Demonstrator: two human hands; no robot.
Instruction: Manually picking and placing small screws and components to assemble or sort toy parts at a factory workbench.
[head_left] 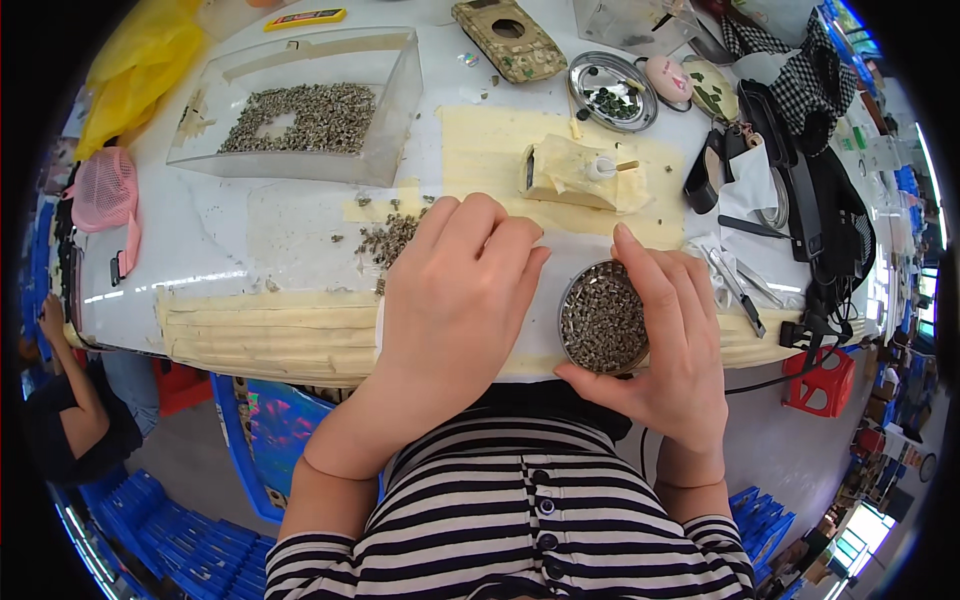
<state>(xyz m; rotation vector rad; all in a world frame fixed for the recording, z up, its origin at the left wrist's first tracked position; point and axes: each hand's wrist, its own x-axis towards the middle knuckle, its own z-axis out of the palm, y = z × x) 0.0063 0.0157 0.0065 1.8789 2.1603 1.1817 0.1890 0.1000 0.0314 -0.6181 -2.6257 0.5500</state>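
My right hand (672, 345) grips a round, shallow dish (563, 335) by its right side, thumb at the near edge and fingers at the far edge. Small metallic pieces (603, 312) fill the dish. To its left, my left hand (450, 290) is curled closed above the table, thumb close to the index finger. Whatever may be between those fingertips is hidden. A loose heap of similar small metal pieces (388, 240) lies just beyond and left of this hand, partly covered by it.
A clear box (400, 120) of metal pieces stands far left. Beyond my hands are a tape-covered block (560, 178), a camouflage-patterned case (510, 40) and a round metal tray (650, 105). Tweezers (738, 292), straps and cables crowd the right. Someone's arm (75, 380) shows at left.
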